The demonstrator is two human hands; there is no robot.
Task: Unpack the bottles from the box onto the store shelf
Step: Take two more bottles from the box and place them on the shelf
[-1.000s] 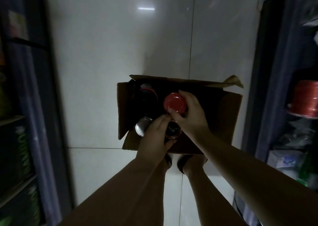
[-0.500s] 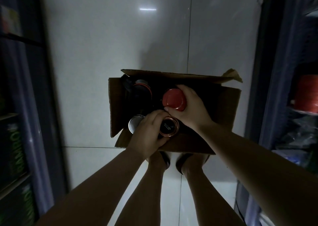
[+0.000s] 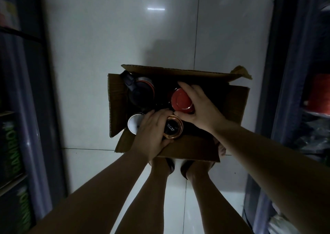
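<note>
The scene is lying in dim light, and much is staying hard to read. The bodies of the bottles are sinking into the dark of the cardboard box (image 3: pixel 234 105), so only their tops are showing. The shelves on both sides are blurring at the frame edges: the left shelf (image 3: pixel 16 144) is showing green packs with lettering too smeared to read, and the right shelf (image 3: pixel 317 98) is showing something red and round that cannot be identified. The person's feet are partly hiding behind the box's near flap.

The left hand (image 3: pixel 151 135) is curling its grip around the gold-rimmed bottle (image 3: pixel 174 128) at the near side of the box, fingers wrapping over its far edge and thumb pressing its near side. The right hand (image 3: pixel 200 107) is pinching the red-capped bottle (image 3: pixel 181 100), fingers arching over the cap and thumb meeting its near rim.

The box is standing open on the pale tiled floor (image 3: pixel 107 55), flaps spread. Inside, a white-topped bottle (image 3: pixel 134 124) is sitting just beside the left hand, and a dark bottle with a strap (image 3: pixel 141 89) is occupying the far left corner.
</note>
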